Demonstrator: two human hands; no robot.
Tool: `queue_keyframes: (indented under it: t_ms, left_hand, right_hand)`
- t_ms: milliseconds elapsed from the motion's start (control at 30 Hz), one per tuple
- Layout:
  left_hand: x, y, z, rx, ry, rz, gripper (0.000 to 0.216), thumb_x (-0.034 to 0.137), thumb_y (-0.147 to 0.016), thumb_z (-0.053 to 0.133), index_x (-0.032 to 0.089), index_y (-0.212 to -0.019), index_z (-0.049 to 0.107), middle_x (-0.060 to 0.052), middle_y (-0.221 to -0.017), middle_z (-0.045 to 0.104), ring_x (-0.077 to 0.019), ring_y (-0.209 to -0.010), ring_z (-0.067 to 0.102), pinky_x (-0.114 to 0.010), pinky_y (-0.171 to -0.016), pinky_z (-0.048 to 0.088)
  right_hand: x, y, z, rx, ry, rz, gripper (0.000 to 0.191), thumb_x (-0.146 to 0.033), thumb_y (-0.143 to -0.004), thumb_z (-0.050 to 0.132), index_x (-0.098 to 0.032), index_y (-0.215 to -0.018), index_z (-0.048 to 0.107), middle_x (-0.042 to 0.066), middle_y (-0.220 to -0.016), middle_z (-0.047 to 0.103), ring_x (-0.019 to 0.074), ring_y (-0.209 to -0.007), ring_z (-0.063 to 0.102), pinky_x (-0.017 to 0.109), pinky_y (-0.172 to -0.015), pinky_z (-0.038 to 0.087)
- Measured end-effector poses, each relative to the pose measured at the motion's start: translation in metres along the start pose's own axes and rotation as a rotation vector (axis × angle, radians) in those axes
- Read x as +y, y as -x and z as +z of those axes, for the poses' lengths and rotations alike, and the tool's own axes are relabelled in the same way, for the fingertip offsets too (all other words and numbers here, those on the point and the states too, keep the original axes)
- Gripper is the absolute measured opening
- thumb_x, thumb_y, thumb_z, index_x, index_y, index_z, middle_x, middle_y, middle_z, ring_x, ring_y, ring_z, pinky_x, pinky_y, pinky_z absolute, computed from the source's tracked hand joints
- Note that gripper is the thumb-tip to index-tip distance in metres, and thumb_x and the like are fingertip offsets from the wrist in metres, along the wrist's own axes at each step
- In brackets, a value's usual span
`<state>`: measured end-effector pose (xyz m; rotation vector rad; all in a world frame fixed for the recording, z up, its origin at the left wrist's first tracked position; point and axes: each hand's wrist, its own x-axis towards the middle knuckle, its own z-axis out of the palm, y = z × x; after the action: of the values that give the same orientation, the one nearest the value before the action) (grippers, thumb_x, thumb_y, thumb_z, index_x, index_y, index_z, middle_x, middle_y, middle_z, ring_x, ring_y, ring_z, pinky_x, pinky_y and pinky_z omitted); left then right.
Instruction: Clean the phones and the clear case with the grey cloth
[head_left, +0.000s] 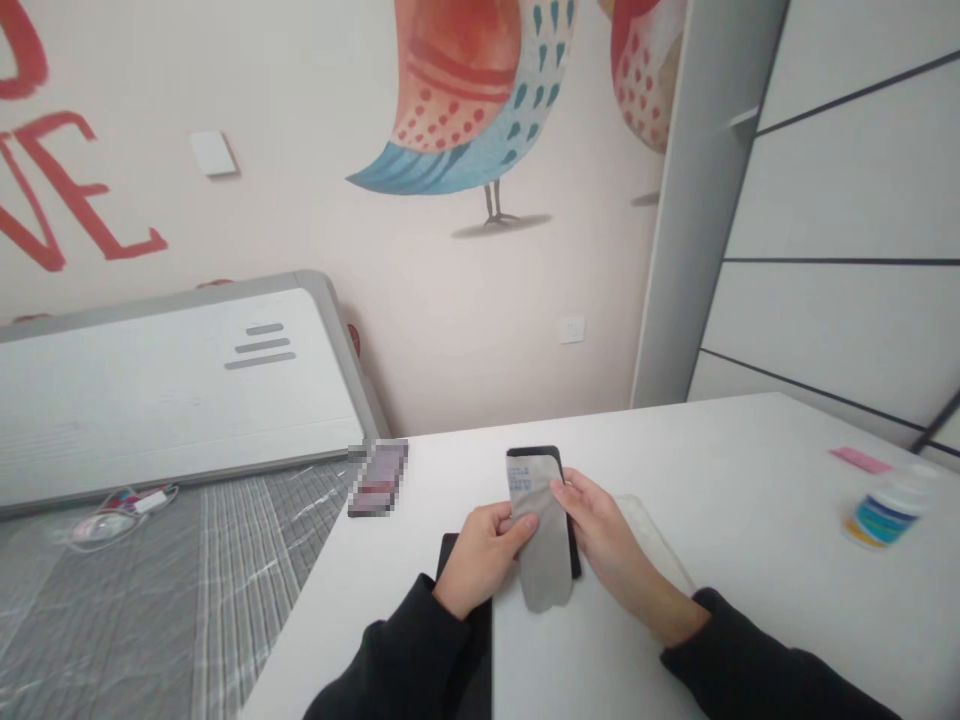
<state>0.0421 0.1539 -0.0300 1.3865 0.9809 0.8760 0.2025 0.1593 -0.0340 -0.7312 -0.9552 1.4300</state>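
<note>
Cloth, grey with blue print, covered most of black phone, both held above surface. Left hand pinched cloth, thumb on its face; right hand pinched phone's edge and cloth together. Pale, flat sheet lay partly behind right hand. At far right, bottle stood near pink strip; blurred item lay left.

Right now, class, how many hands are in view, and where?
2: the left hand at the left side of the grey cloth, the right hand at the right side of the dark slab behind it. None seems hidden.
</note>
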Motion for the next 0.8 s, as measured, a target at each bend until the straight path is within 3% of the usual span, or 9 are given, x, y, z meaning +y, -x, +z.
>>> queue_keyframes:
  t_ms: [100, 233, 333, 433, 567, 800]
  left_hand:
    - [-0.003, 0.001, 0.001, 0.018, -0.026, 0.017, 0.059, 0.069, -0.077, 0.074, 0.012, -0.091, 0.078, -0.009, -0.077, 0.074, -0.0249, -0.075, 0.068, -0.034, -0.071, 0.053]
    - [-0.004, 0.003, 0.005, 0.049, -0.05, 0.066, 0.056, 0.067, -0.079, 0.074, 0.012, -0.09, 0.077, -0.01, -0.085, 0.077, -0.0279, -0.083, 0.07, -0.037, -0.08, 0.054]
    - [-0.001, 0.002, 0.007, 0.087, -0.035, 0.112, 0.06, 0.067, -0.078, 0.075, 0.012, -0.101, 0.076, -0.013, -0.101, 0.078, -0.0303, -0.097, 0.071, -0.039, -0.091, 0.053]
    - [0.004, 0.001, 0.006, 0.08, 0.076, 0.167, 0.065, 0.065, -0.078, 0.077, 0.014, -0.118, 0.069, -0.014, -0.116, 0.076, -0.0301, -0.106, 0.07, -0.04, -0.097, 0.053]
    - [0.009, 0.003, 0.004, -0.002, 0.162, 0.14, 0.065, 0.06, -0.08, 0.078, 0.014, -0.124, 0.065, -0.015, -0.119, 0.075, -0.029, -0.106, 0.071, -0.041, -0.098, 0.053]
    - [0.003, 0.004, 0.009, -0.048, 0.203, 0.087, 0.068, 0.055, -0.073, 0.087, 0.016, -0.124, 0.065, -0.016, -0.127, 0.072, -0.0322, -0.121, 0.066, -0.044, -0.106, 0.049]
  right_hand:
    - [-0.002, 0.001, -0.002, 0.037, 0.107, -0.019, 0.053, -0.069, -0.07, 0.082, -0.021, -0.077, 0.063, 0.0, -0.068, 0.067, 0.0184, -0.061, 0.06, 0.03, -0.059, 0.047]
    - [-0.003, 0.003, -0.004, 0.075, 0.129, -0.035, 0.056, -0.07, -0.068, 0.084, -0.021, -0.066, 0.058, -0.004, -0.06, 0.057, 0.0132, -0.056, 0.05, 0.025, -0.053, 0.039]
    - [-0.005, 0.002, -0.002, 0.048, 0.117, -0.029, 0.055, -0.071, -0.067, 0.084, -0.02, -0.07, 0.063, -0.002, -0.065, 0.063, 0.016, -0.063, 0.056, 0.027, -0.061, 0.045]
    - [-0.01, 0.003, 0.0, -0.041, 0.076, -0.015, 0.05, -0.067, -0.069, 0.085, -0.021, -0.084, 0.072, 0.004, -0.084, 0.075, 0.0238, -0.082, 0.067, 0.036, -0.083, 0.053]
    - [-0.011, 0.002, -0.001, -0.065, 0.039, -0.004, 0.048, -0.063, -0.072, 0.085, -0.022, -0.095, 0.078, 0.008, -0.103, 0.079, 0.0306, -0.105, 0.069, 0.046, -0.105, 0.046]
    - [0.001, 0.005, -0.004, 0.108, 0.101, -0.013, 0.056, -0.071, -0.068, 0.083, -0.02, -0.092, 0.081, 0.01, -0.1, 0.081, 0.0354, -0.103, 0.07, 0.048, -0.096, 0.053]
